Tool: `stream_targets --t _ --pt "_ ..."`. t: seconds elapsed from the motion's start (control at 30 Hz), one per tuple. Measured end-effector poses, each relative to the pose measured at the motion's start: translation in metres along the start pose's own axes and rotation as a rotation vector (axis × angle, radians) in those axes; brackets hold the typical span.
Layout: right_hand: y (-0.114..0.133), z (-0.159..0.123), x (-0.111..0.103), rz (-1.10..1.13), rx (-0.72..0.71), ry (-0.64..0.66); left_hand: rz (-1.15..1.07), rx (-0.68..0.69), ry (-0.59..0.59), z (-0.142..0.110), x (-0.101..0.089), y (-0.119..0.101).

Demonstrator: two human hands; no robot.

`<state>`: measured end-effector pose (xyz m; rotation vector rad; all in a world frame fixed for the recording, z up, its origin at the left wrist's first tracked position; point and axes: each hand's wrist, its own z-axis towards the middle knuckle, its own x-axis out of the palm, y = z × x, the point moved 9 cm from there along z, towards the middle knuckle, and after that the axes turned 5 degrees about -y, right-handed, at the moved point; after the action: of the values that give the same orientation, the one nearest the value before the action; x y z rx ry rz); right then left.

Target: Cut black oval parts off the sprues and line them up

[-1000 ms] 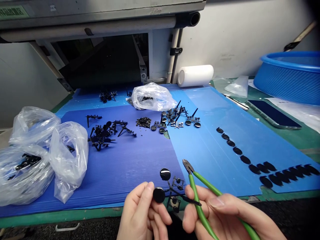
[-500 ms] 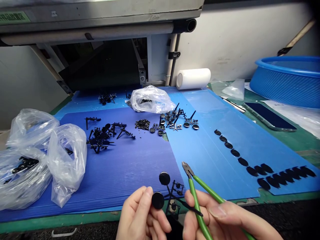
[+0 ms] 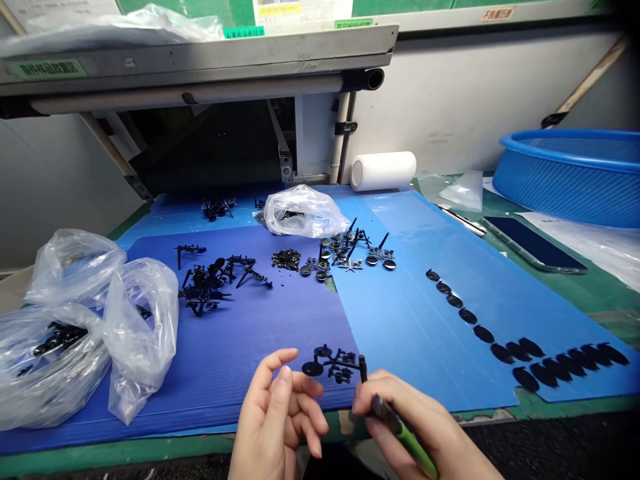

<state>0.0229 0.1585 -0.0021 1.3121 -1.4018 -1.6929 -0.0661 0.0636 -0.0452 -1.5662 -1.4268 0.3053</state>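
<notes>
In my right hand [image 3: 410, 413] are green-handled nippers [image 3: 417, 450], now pointing back with the jaws partly hidden. The same hand's fingertips pinch the stem of a black plastic sprue [image 3: 345, 363], which carries round discs and small parts. My left hand [image 3: 283, 413] is just left of the sprue, palm turned up, fingers apart and curled with nothing seen in them. A disc of the sprue hangs close to its fingertips, seemingly apart from them. To the right, cut black discs [image 3: 484, 333] lie in rows on the blue sheet [image 3: 410, 320].
More sprues lie in piles, one at left [image 3: 205, 283], another at centre right [image 3: 381, 257]. Between them is a heap of tiny black parts [image 3: 286, 259]. Clear plastic bags [image 3: 143, 333], a white roll [image 3: 383, 171], a phone [image 3: 534, 245] and a blue basket [image 3: 570, 180] stand around.
My left hand has let go of the sprue's disc. The sprue has turned and tilted in my right hand, and the nippers have swung down and back. The view has tipped up slightly.
</notes>
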Motion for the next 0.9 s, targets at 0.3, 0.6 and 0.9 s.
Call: stream_targets --t 0.3,0.6,0.9 --pt "0.023 -0.006 -0.012 -0.49 -0.603 0.091 -0.065 -0.172 0.202 -0.008 0.01 0.016" --pt "0.029 -0.01 -0.021 -0.527 -0.686 0.104 -0.016 -0.428 0.25 -0.02 0.017 0.035" --pt "0.028 -0.015 -0.034 -0.639 -0.858 0.076 -0.124 -0.429 0.378 -0.025 0.035 0.037"
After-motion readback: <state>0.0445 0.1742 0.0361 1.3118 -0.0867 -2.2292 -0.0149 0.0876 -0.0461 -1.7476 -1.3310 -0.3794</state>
